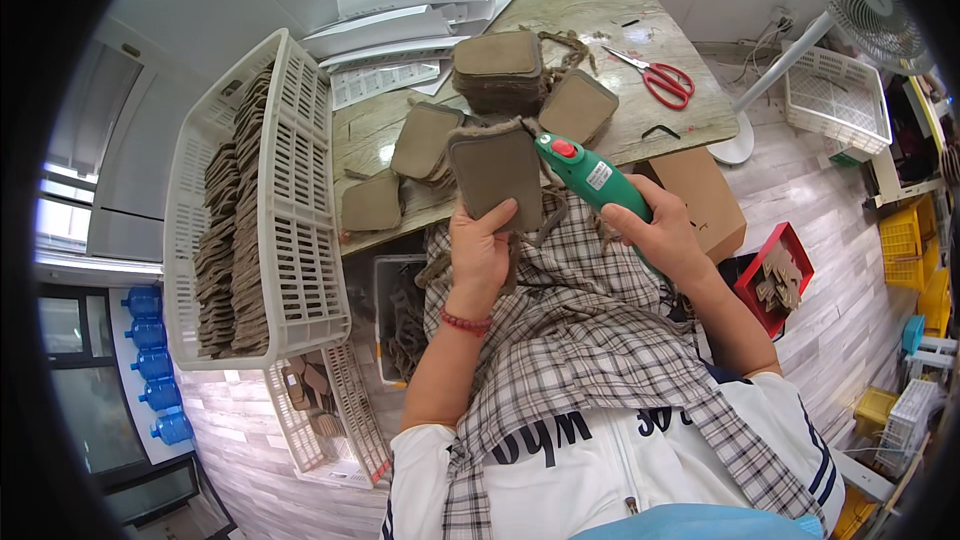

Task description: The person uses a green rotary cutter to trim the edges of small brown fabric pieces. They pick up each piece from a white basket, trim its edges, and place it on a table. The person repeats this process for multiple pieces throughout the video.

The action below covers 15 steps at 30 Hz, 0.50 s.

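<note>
My left hand (481,249) grips a brown rounded rectangular fabric pad (496,177) by its lower edge, thumb on its face. A loose strip of trimming hangs along the pad's right side. My right hand (656,232) is wrapped round a green handheld electric cutter (592,172) with a red button. The cutter's tip meets the pad's upper right corner. Behind the pad stands a tall stack of brown pads (496,58). More pads lie around it: one pad (580,107) to the right, a small pile (425,140) to the left and a pad (371,202) near the table's edge.
Red-handled scissors (660,83) lie on the marbled table (640,30), near white papers (400,40). A white plastic crate (308,190) full of pads stands at left. To the right are a standing fan (868,0), a cardboard box (700,202) and a red box (784,270) on the floor.
</note>
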Tool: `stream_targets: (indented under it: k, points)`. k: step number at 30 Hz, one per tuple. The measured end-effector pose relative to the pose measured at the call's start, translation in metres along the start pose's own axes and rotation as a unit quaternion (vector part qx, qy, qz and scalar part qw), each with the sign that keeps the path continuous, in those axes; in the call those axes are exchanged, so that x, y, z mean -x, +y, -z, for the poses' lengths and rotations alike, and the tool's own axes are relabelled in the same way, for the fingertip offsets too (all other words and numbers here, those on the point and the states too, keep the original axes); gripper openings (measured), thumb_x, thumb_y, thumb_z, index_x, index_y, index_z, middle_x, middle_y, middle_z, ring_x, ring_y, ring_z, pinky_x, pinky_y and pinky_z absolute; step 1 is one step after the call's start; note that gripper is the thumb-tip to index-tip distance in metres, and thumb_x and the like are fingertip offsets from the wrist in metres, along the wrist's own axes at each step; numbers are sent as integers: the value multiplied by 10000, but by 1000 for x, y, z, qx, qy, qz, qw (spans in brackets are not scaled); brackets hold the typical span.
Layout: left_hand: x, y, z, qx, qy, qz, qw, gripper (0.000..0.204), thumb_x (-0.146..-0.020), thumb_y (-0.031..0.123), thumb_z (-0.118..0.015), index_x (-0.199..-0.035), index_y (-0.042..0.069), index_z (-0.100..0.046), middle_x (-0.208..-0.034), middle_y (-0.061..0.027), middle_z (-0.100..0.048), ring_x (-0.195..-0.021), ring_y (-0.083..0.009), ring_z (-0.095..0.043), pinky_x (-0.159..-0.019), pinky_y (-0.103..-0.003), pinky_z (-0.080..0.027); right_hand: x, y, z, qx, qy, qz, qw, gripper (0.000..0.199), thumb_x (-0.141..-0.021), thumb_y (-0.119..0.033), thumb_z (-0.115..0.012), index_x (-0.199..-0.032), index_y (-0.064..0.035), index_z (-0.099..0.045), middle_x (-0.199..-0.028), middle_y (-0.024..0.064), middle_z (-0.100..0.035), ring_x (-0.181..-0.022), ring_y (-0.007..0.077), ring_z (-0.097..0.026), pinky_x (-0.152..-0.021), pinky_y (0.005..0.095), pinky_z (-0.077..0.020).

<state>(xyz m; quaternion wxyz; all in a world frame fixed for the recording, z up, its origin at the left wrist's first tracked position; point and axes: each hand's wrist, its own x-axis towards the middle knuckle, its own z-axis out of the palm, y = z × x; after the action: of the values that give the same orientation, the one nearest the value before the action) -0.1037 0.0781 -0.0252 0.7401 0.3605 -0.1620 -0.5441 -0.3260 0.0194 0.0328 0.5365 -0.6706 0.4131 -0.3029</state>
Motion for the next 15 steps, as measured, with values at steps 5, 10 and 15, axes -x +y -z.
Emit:
stream_targets:
  k: [5,10,15]
  points:
    - [7,30,9,-93,-34,-26,995,467,-822,-97,-624,-1258,18,-503,-1140,-87,-639,-1020,-167,-628,-860,-290,-530,7,1,14,48,-41,-4,998,412,-859,-281,-704,-1137,3,-600,-803,56,-636,-689,86,-575,-632,257,-477]
    - [11,49,18,-129,-39,17,991,433,-841,-62,-621,-1260,-4,-525,-1128,-89,-651,-979,-158,-640,-844,-282,-531,10,4,18,73,-67,27,995,434,-845,-279,-714,-1145,8,-588,-808,81,-636,-716,107,-594,-658,273,-491]
    - [12,60,23,-174,-52,52,982,409,-833,-60,-627,-1233,-24,-551,-1107,-92,-662,-956,-154,-648,-833,-281,-536,11,17,22,123,-71,90,986,465,-829,-290,-727,-1153,10,-581,-868,111,-646,-751,167,-625,-699,300,-502]
